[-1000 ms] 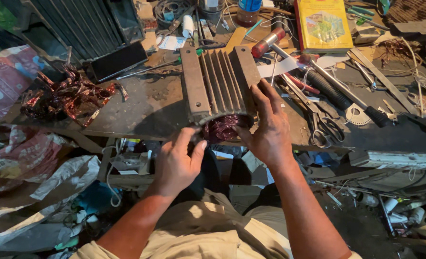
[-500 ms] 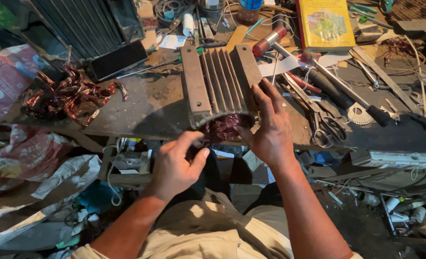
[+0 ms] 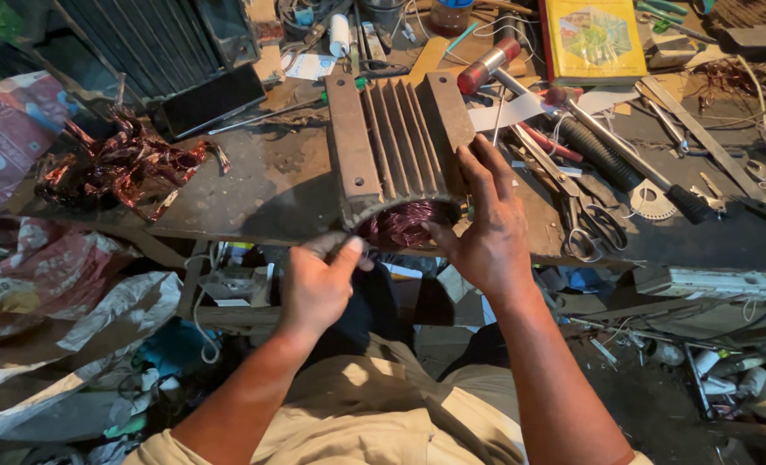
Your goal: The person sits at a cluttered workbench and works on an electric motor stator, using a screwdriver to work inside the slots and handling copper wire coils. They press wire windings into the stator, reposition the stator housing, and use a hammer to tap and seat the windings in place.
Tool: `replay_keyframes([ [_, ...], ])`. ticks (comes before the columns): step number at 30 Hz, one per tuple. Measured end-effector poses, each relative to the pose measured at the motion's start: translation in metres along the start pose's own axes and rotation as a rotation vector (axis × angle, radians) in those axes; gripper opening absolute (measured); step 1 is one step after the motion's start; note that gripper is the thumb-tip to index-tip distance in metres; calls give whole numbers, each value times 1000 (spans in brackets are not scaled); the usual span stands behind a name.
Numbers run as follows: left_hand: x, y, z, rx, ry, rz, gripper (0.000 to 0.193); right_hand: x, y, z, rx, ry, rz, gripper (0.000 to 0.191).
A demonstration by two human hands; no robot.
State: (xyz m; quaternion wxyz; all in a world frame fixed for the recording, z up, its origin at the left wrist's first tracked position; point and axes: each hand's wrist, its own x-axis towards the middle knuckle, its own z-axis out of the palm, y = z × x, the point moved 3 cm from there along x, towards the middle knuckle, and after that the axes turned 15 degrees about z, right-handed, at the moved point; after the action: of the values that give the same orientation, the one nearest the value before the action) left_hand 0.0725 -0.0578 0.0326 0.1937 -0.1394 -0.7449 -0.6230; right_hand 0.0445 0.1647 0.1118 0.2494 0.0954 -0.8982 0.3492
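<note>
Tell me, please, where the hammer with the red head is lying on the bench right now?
The hammer lies at the top centre of the head view, just beyond the far right corner of the finned motor housing, left of the yellow book.

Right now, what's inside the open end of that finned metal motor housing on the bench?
Reddish copper windings fill the near end of the finned motor housing. The right hand covers their right side, and how far they run inside is hidden.
</note>
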Motion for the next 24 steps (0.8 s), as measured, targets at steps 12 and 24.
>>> replay_keyframes([
  [12,-8,-21,9,-456,172,-407,15,0,1,1,-3,1,13,95],
  [24,12,58,-16,923,-327,721,31,-1,1,1,15,7,-8,93],
])
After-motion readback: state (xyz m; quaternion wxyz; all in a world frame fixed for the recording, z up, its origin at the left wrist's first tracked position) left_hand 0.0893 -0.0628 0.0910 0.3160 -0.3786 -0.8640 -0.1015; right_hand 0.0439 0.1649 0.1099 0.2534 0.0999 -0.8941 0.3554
